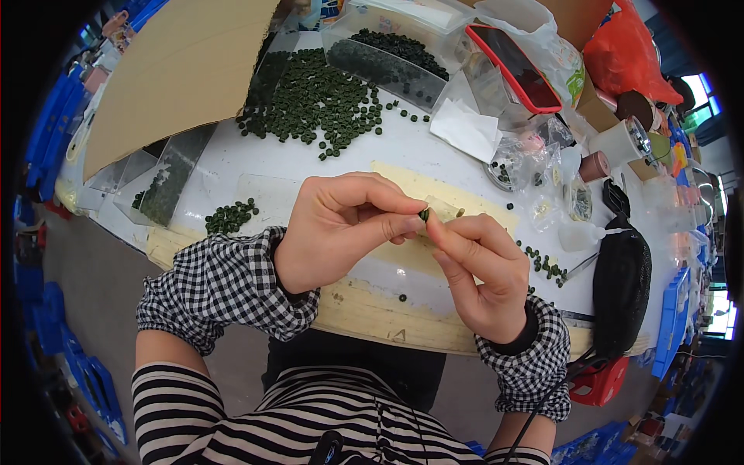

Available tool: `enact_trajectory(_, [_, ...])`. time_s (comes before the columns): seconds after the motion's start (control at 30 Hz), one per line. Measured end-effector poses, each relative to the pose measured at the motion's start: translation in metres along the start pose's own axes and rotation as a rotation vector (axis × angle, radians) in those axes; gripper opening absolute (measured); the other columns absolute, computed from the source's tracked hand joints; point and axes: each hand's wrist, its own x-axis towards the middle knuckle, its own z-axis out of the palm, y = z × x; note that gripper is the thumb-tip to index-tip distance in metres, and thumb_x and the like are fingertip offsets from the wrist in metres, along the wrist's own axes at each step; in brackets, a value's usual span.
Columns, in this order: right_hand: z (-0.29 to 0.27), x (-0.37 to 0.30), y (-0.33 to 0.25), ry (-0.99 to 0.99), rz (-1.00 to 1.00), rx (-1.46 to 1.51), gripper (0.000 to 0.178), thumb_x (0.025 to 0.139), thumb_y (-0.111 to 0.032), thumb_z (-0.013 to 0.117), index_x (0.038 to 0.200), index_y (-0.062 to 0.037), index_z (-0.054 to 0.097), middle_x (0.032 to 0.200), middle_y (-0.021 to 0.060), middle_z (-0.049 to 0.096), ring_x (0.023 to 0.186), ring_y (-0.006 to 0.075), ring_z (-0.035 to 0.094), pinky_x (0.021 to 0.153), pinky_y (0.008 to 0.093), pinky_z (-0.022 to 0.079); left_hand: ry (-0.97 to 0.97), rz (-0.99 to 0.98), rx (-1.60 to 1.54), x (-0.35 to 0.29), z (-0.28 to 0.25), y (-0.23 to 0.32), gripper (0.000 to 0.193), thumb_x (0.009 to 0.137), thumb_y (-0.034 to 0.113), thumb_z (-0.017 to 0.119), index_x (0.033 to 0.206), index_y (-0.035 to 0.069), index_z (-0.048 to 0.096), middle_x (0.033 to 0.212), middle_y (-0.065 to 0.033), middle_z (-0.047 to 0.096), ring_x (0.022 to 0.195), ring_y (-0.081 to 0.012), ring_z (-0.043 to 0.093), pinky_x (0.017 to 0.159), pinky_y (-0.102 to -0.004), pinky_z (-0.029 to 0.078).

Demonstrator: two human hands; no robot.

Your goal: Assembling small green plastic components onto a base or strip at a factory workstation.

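Over the near middle of the table, my left hand [341,229] pinches a small dark green ring-shaped part [424,214] between thumb and forefinger. From the other side, my right hand [487,275] meets it, forefinger tip against the part. The right hand's fingers are curled together, and whether they grip anything else is hidden. Under the hands lies a pale yellow sheet [384,172]. A single green ring [402,297] rests near the table's front edge. To the left sits a small heap of the same green parts [230,218], and more green parts [546,263] are scattered right of my right hand.
A large green pile [318,101] spreads at the back, beside a clear bin [387,66]. Cardboard [178,77] stands at left. Toward the right are a red-cased phone [515,70], white tissue [465,128], plastic bags [535,167] and a black pouch [621,279].
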Motion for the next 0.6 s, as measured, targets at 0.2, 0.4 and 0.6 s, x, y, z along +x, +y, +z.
enact_trajectory(0.2, [0.0009, 0.0006, 0.0002, 0.001, -0.015, 0.006, 0.041, 0.078, 0.008, 0.066, 0.118, -0.0028, 0.064, 0.084, 0.0065, 0.058, 0.068, 0.0164, 0.053, 0.058, 0.0261, 0.043, 0.005, -0.004, 0.009, -0.0008, -0.0003, 0.001, 0.015, 0.086, -0.007, 0.061, 0.1, -0.004, 0.066, 0.091, -0.012, 0.064, 0.079, -0.0147, 0.063, 0.071, -0.025, 0.053])
enact_trajectory(0.4, [0.0002, 0.0012, -0.0011, 0.021, -0.029, 0.003, 0.041, 0.078, 0.008, 0.066, 0.118, -0.0024, 0.064, 0.084, 0.0065, 0.058, 0.067, 0.0163, 0.052, 0.057, 0.0259, 0.043, -0.012, 0.001, 0.023, -0.0002, -0.0001, 0.0047, 0.017, 0.086, -0.007, 0.061, 0.102, -0.004, 0.065, 0.092, -0.0118, 0.064, 0.08, -0.0145, 0.063, 0.071, -0.0249, 0.053])
enact_trajectory(0.6, [0.0005, 0.0007, -0.0009, 0.04, -0.041, 0.003, 0.041, 0.078, 0.007, 0.066, 0.118, -0.0026, 0.064, 0.084, 0.0064, 0.058, 0.067, 0.0159, 0.052, 0.057, 0.0256, 0.043, -0.033, 0.028, 0.026, 0.0006, -0.0007, 0.0062, 0.019, 0.086, -0.007, 0.062, 0.105, -0.004, 0.064, 0.094, -0.0112, 0.063, 0.082, -0.014, 0.063, 0.072, -0.0243, 0.053])
